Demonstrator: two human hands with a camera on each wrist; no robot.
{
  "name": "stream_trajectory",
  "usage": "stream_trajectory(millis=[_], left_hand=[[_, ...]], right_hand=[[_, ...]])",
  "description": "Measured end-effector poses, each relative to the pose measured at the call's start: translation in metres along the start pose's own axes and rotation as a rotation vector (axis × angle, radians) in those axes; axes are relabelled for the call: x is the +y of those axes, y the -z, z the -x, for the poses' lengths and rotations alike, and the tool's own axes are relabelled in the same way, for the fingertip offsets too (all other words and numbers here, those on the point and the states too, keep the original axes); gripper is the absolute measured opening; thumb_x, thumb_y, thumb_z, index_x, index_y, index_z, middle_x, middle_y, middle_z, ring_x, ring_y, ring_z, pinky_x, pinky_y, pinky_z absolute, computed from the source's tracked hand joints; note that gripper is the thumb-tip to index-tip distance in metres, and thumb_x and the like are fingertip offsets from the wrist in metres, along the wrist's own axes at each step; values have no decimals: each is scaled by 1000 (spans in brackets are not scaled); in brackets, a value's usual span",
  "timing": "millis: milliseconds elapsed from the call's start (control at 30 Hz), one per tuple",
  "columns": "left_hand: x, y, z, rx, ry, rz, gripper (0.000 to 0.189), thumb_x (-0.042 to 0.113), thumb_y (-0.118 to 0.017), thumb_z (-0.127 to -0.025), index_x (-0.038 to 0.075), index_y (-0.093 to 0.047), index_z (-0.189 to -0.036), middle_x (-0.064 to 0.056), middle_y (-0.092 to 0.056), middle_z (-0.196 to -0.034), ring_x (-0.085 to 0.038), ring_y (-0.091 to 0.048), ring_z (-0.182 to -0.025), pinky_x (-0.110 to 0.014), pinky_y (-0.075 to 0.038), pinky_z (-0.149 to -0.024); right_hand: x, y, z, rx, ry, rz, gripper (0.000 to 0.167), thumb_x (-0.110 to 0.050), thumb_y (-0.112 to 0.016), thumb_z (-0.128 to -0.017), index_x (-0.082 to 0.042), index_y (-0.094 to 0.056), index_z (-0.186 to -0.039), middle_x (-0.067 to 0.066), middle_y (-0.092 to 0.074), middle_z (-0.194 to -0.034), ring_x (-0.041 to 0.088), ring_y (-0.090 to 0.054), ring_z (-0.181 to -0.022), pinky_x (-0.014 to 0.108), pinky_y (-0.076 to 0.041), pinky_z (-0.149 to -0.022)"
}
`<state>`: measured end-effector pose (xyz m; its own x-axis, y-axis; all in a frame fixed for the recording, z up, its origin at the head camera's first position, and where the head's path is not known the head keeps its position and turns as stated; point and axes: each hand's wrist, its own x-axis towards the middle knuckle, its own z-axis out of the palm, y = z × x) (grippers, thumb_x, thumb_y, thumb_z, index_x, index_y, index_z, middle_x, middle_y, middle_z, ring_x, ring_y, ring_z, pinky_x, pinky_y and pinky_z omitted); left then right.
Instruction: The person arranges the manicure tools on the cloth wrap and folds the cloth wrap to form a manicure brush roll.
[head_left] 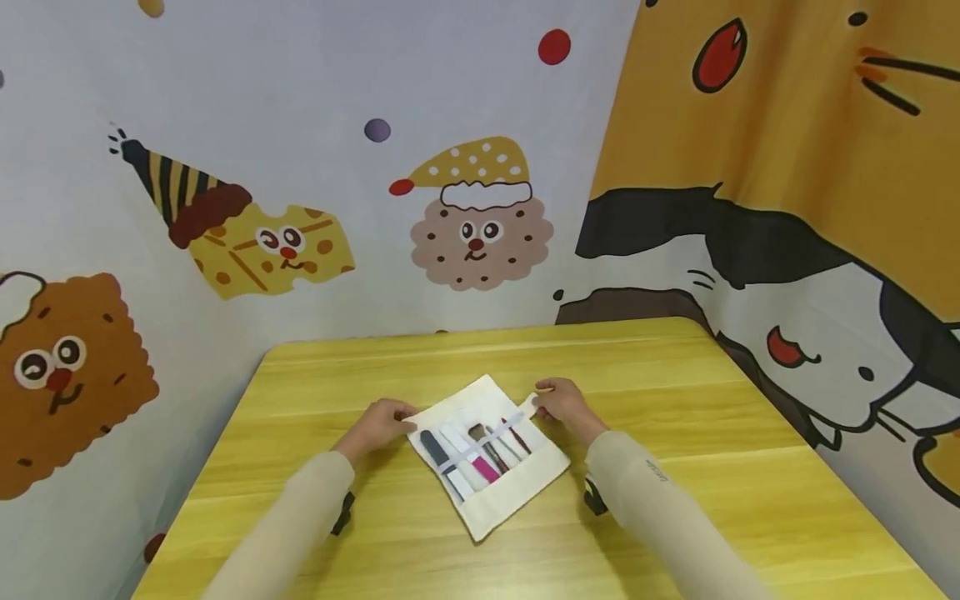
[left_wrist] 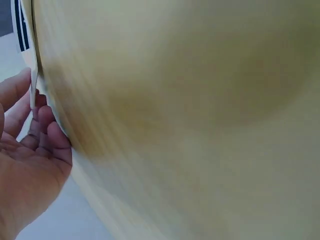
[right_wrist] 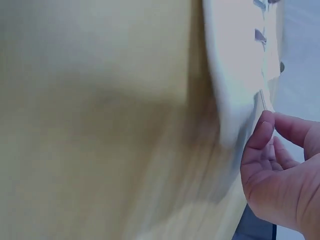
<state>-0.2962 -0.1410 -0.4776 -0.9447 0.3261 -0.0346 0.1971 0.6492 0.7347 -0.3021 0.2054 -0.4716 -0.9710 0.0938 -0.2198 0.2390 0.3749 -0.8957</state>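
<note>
A white cloth pouch (head_left: 517, 498) lies spread open and turned cornerwise on the table. Its lower pocket and a pale elastic band hold several slim tools: a dark-and-white flat one (head_left: 433, 448), a pink-handled one (head_left: 486, 470), a brown-bristled brush (head_left: 477, 432) and a thin red one (head_left: 516, 436). At the pouch's left corner, my left hand (head_left: 380, 423) pinches the cloth edge between thumb and fingers. My right hand (head_left: 564, 403) pinches a small white tab (head_left: 529, 406) sticking out from the right side. The right wrist view shows thumb and index meeting on that tab.
The yellow wood-grain table (head_left: 360, 533) extends around the pouch on all sides. Behind it hangs a pale curtain (head_left: 315, 75) with cartoon prints, and an orange one with an animal print (head_left: 825, 317) stands along the right.
</note>
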Motion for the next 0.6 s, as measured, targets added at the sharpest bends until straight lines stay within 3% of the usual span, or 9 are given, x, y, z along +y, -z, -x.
stream_trajectory(millis=[133, 333, 467, 600], left_hand=[[0, 2, 24, -7, 16, 3, 14, 6, -69, -91, 1, -75, -104, -3, -68, -91, -15, -52, -74, -32, -45, -67], [5, -4, 54, -5, 28, 42, 14, 8, -72, -89, -1, -75, -100, -1, -65, -83, -15, -50, -72, -30, -43, -66], [7, -5, 60, 19, 85, 72, 18, 8, -74, -88, -2, -75, -103, -3, -67, -88, -15, -54, -76, -31, -47, -69], [7, -4, 56, 60, 116, 97, 27, 10, -75, -88, -4, -71, -110, -6, -68, -95, -18, -60, -88, -38, -51, -80]], right_hand=[[-11, -17, -16, 26, 16, -57, 40, 4, -63, -90, 9, -57, -130, 17, -68, -86, 16, -60, -62, 26, -51, -57], [-19, -25, -18, -5, 69, -28, 44, 0, -63, -94, 5, -54, -136, 23, -62, -116, 26, -66, -81, 33, -55, -71], [-19, -15, -7, -20, 110, 0, 44, -2, -62, -95, 5, -53, -138, 24, -59, -122, 32, -65, -96, 40, -55, -81], [-11, 1, 7, 4, 127, 56, 42, -6, -62, -96, 4, -54, -137, 22, -58, -125, 34, -60, -107, 43, -53, -86]])
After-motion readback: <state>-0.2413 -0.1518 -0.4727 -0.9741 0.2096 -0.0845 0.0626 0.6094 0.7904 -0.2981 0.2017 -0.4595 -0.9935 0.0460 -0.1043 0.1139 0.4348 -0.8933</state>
